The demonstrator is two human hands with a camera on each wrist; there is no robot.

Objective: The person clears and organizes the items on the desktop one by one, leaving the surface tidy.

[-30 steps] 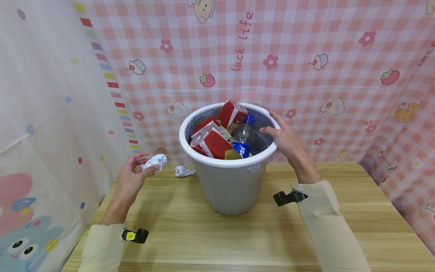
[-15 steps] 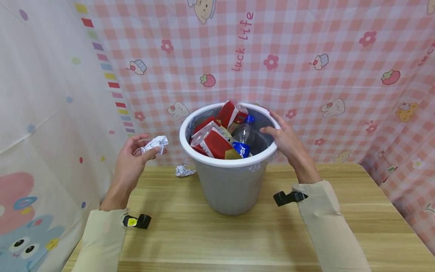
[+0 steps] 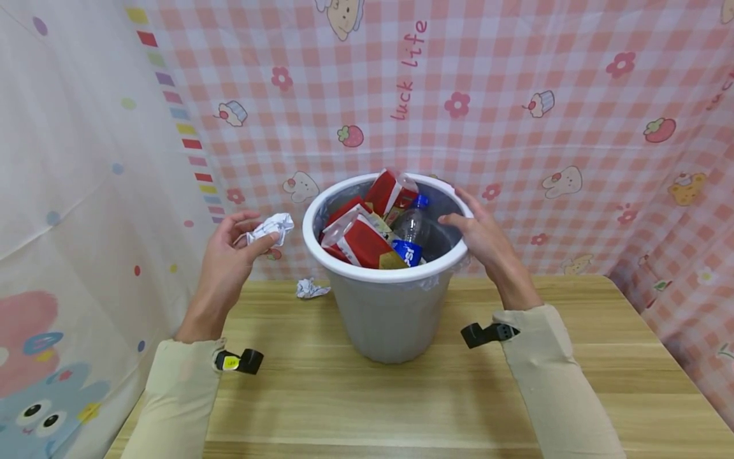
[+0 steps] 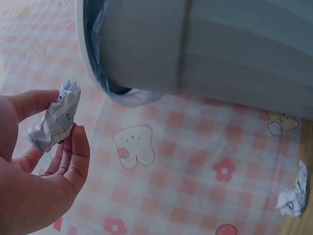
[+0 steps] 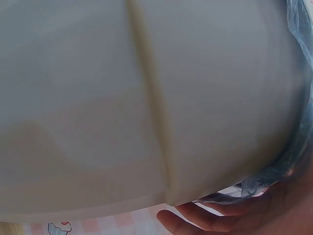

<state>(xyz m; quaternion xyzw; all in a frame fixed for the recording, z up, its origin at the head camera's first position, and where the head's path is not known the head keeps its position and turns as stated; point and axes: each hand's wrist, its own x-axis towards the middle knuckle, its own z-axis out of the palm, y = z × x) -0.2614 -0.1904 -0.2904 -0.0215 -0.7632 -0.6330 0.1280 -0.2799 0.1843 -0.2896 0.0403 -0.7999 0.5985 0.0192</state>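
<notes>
A crumpled paper ball [image 3: 274,228] is pinched between the thumb and fingers of my left hand [image 3: 228,255], left of the trash can and around its rim height. In the left wrist view the paper [image 4: 58,117] shows printed lines. My right hand [image 3: 487,236] grips the white rim of the grey trash can [image 3: 390,319] on its right side, thumb inside and fingers outside. A clear liner lines the can. Inside lie several red packages [image 3: 367,245] and a clear plastic bottle [image 3: 410,226] with a blue cap and label.
A second crumpled paper ball [image 3: 311,289] lies on the wooden table [image 3: 321,408], left of the can near the back edge. A pink checked curtain [image 3: 504,127] hangs directly behind, and a white printed curtain [image 3: 115,191] on the left.
My left hand has risen from low over the table, carrying the paper ball up and slightly right towards the can. The right hand and the can have stayed in place.
</notes>
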